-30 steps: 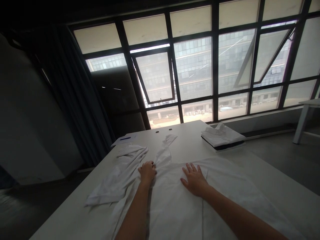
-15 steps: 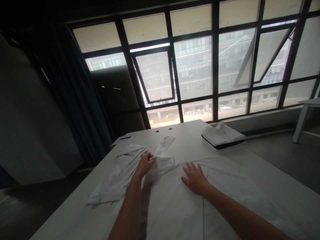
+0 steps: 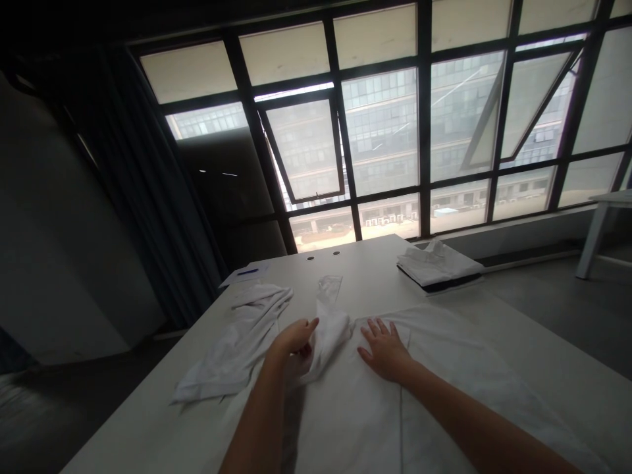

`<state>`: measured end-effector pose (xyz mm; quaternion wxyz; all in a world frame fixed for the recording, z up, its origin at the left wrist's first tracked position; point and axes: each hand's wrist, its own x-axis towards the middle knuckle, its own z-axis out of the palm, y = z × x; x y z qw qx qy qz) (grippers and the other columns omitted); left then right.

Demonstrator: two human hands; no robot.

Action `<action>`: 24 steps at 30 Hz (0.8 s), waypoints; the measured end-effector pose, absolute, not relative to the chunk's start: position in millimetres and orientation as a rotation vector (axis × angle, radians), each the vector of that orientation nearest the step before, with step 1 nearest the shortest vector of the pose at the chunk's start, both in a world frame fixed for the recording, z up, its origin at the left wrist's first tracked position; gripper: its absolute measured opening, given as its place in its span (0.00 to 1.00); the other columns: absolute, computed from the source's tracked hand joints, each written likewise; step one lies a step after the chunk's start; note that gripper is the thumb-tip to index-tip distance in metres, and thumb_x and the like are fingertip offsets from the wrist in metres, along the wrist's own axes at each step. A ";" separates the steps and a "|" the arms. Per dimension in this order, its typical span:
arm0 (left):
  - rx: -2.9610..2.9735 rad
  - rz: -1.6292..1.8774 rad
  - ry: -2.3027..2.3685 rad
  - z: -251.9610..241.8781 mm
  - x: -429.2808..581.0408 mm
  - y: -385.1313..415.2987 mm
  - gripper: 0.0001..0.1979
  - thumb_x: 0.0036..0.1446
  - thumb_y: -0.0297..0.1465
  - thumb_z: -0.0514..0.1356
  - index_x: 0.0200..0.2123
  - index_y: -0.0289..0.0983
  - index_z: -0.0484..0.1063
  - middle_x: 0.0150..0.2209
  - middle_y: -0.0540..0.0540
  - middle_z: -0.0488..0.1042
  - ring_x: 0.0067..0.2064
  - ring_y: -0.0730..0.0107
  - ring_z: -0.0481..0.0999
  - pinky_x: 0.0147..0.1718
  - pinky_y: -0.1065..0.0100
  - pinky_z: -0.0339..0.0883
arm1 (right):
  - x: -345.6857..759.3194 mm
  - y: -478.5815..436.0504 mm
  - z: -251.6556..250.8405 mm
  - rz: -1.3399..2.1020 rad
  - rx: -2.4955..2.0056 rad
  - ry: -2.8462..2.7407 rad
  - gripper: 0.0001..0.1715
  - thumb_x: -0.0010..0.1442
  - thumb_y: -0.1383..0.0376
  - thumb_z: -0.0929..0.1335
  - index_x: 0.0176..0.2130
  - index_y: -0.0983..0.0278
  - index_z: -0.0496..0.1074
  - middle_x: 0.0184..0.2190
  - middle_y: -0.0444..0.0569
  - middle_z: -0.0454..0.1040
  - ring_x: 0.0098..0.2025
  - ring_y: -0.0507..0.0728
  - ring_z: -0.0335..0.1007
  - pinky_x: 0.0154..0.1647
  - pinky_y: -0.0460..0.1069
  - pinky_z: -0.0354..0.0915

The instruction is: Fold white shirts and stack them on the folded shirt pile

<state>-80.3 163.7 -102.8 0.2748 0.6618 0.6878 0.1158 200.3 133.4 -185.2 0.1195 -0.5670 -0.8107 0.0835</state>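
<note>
A white shirt (image 3: 444,375) lies spread flat on the white table (image 3: 375,273) in front of me. My left hand (image 3: 292,341) pinches the shirt's sleeve (image 3: 330,322) and holds it lifted off the table, with the cuff end trailing away from me. My right hand (image 3: 386,349) lies flat with fingers spread on the shirt's upper part, just right of the sleeve. A second white garment (image 3: 237,342) lies crumpled to the left of my left hand.
A folded stack of white and dark clothes (image 3: 439,266) sits at the table's far right corner. A sheet of paper with a blue pen (image 3: 245,272) lies at the far left. Large windows stand behind the table, a dark curtain (image 3: 162,197) on the left, another table's leg (image 3: 590,247) at right.
My left hand has closed on the sleeve, lifted it off the table and drawn it toward me. My right hand has stayed pressed on the shirt.
</note>
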 end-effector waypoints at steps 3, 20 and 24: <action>1.837 0.504 1.962 -123.1 -58.1 170.5 0.28 0.61 0.51 0.56 0.51 0.32 0.69 0.51 0.27 0.77 0.53 0.48 0.77 0.49 0.60 0.66 | 200.7 133.5 -185.3 0.251 -1.653 -2.371 0.40 0.66 0.44 0.57 0.69 0.60 0.58 0.73 0.57 0.48 0.74 0.70 0.36 0.69 0.69 0.28; 2.003 0.746 1.222 -22.0 -27.9 113.2 0.27 0.55 0.33 0.67 0.59 0.40 0.70 0.46 0.45 0.78 0.46 0.63 0.78 0.46 0.66 0.71 | 222.9 166.2 -170.2 0.502 -1.563 -1.723 0.31 0.68 0.53 0.53 0.51 0.67 0.73 0.51 0.59 0.77 0.55 0.64 0.70 0.59 0.55 0.60; 1.842 0.099 0.848 8.8 -22.3 79.1 0.23 0.60 0.43 0.64 0.56 0.41 0.72 0.44 0.44 0.81 0.46 0.59 0.79 0.45 0.63 0.71 | 240.6 177.2 -155.5 0.611 -1.501 -1.661 0.37 0.69 0.54 0.46 0.50 0.66 0.73 0.45 0.58 0.79 0.45 0.60 0.75 0.45 0.52 0.69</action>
